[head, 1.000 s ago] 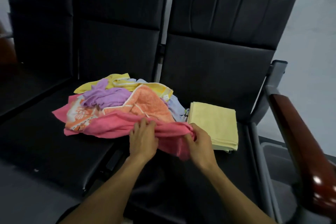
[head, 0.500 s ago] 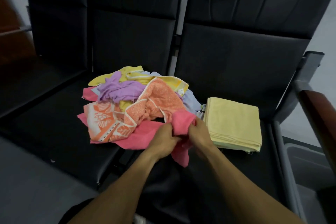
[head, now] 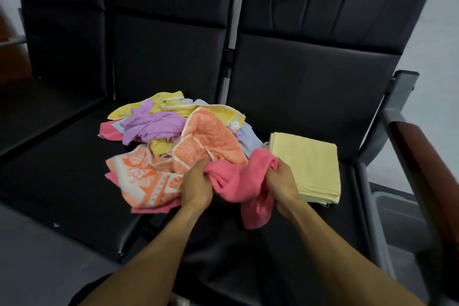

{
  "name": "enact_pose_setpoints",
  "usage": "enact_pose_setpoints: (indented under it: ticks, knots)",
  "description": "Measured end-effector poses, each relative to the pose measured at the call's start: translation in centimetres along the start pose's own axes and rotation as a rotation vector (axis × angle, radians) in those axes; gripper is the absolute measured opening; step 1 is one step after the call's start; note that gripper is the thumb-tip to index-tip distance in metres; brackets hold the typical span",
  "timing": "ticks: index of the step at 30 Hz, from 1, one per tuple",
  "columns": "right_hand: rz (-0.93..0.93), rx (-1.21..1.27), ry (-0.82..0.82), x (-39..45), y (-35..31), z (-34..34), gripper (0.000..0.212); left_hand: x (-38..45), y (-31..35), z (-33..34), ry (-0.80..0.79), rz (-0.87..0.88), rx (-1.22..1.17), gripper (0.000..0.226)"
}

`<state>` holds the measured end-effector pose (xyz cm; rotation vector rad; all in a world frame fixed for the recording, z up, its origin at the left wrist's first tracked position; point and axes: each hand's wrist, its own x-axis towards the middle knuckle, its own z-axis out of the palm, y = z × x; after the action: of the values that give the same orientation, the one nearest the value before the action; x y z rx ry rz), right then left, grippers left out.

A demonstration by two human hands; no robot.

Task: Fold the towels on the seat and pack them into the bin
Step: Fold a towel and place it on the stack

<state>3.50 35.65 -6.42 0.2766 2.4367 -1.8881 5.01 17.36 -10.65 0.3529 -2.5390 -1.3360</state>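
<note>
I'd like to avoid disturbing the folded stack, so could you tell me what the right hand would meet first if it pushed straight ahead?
Probably the folded yellow towel: the right hand, gripping the pink towel, points up-seat along its near-left edge, though depth is unclear.

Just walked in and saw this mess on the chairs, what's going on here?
A person is sorting towels on black seats. Both the left hand and the right hand grip a bunched pink towel, lifted off a loose pile of towels. A folded yellow towel lies beside the pile, to its right.
</note>
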Motion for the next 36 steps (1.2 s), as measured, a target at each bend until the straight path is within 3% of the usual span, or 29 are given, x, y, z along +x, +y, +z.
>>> enact_pose_setpoints:
  ticks: [3,6,8,10,12,17,20,22,25,28,31,33,36]
  knots:
    - [-0.022,-0.052,-0.234,-0.1,1.1,0.2,0.021,-0.4,2.0,0.1,-0.1,0.138,-0.159,0.026]
    - [-0.009,-0.097,-0.454,-0.2,2.2,0.9,0.045,-0.6,1.4,0.5,-0.229,0.209,-0.144,0.025]
    - [-0.03,-0.172,-0.496,-0.1,2.5,1.6,0.048,-0.3,0.3,0.6,-0.235,0.238,-0.064,0.037]
    - [-0.075,-0.343,-0.49,0.3,3.1,2.6,0.049,0.1,-0.6,0.5,-0.289,0.178,0.008,0.058]
    - [-0.119,-0.536,-0.476,0.8,3.5,3.6,0.065,0.5,-1.2,0.3,-0.31,0.088,0.071,0.071]
    - [-0.218,-0.754,-0.564,1.7,4.1,6.4,0.096,1.3,-2.0,-0.8,-0.025,-0.146,0.244,0.069]
    - [-0.287,-0.962,-0.569,1.9,4.9,8.0,0.085,2.1,-3.4,-1.4,-0.107,-0.295,0.35,0.077]
    - [-0.368,-0.985,-0.514,1.9,4.9,8.9,0.063,2.8,-4.4,-1.5,-0.133,-0.32,0.38,0.057]
    - [-0.423,-0.81,-0.393,1.9,4.8,9.5,0.053,3.4,-4.2,-2.1,0.027,-0.398,0.118,0.032]
    - [-0.387,-0.648,-0.189,1.7,4.4,9.3,0.049,4.0,-3.4,-2.9,0.171,-0.341,0.03,0.039]
    - [-0.241,-0.462,-0.039,1.7,3.7,8.7,0.051,4.3,-2.7,-3.4,0.296,-0.306,-0.267,0.048]
    - [-0.188,-0.424,-0.019,1.9,3.2,8.2,0.05,4.5,-1.9,-4.2,0.44,-0.256,-0.419,0.045]
    - [-0.141,-0.413,-0.069,2.1,2.6,7.8,0.05,5.3,-1.0,-6.5,0.705,-0.122,-0.428,0.037]
